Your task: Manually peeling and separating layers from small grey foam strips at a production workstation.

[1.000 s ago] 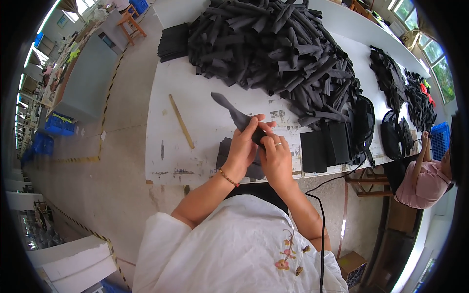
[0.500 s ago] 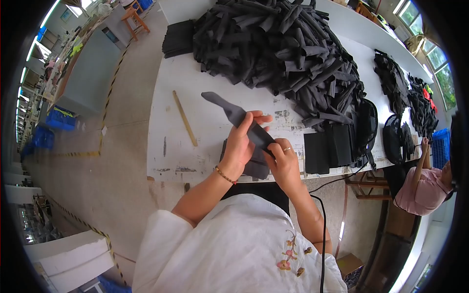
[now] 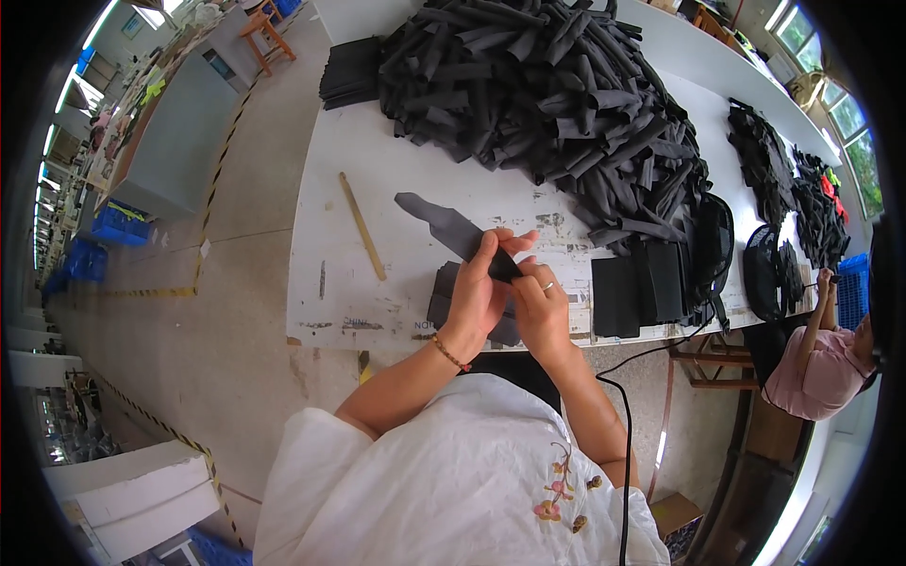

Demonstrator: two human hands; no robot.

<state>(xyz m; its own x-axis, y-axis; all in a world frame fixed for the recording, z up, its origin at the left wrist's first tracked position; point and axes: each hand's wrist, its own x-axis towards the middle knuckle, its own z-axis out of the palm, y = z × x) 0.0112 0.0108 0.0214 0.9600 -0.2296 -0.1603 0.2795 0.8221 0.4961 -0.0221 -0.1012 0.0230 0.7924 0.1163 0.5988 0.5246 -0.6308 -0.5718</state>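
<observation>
Head view: left hand (image 3: 479, 292) and right hand (image 3: 542, 300) pinching dark strip (image 3: 455, 232), long axis slanting, free end pointing toward left edge of desk (image 3: 323, 212).

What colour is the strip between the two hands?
The strip is dark grey; it shows best in the head view.

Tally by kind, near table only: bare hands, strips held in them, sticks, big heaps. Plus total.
Bare hands (left hand, right hand): 2
Held long dark grey fabric strip: 1
Narrow yellowish wooden stick: 1
Large heap of black fabric strips: 1
Total: 5
</observation>
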